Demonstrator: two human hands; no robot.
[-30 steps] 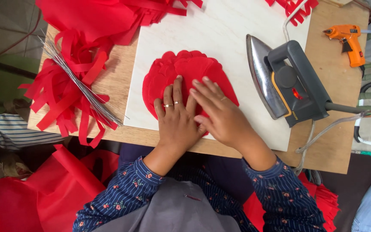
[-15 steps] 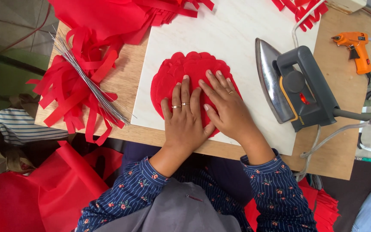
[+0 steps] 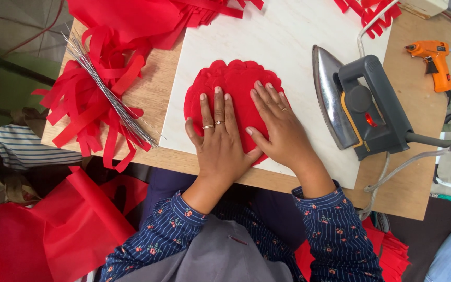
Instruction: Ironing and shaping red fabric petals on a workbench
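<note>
A round red fabric piece with a scalloped edge (image 3: 234, 78) lies flat on a white board (image 3: 277, 36). My left hand (image 3: 219, 138) presses palm-down on its near left part, fingers spread, with rings on two fingers. My right hand (image 3: 279, 128) lies flat on the near right part, touching the left hand at the thumb. Neither hand grips anything. A grey clothes iron (image 3: 361, 104) rests on its side on the board, just right of my right hand.
A bundle of thin metal wires (image 3: 108, 94) lies across red fabric strips (image 3: 87, 120) at the table's left. More red fabric (image 3: 131, 18) is heaped at the far edge. An orange glue gun (image 3: 434, 57) sits far right. Red cloth (image 3: 53, 230) hangs below the wooden table (image 3: 418, 156).
Both hands have stayed flat on the red piece, sliding slightly over it. The view has shifted a little; the iron and wires have not moved.
</note>
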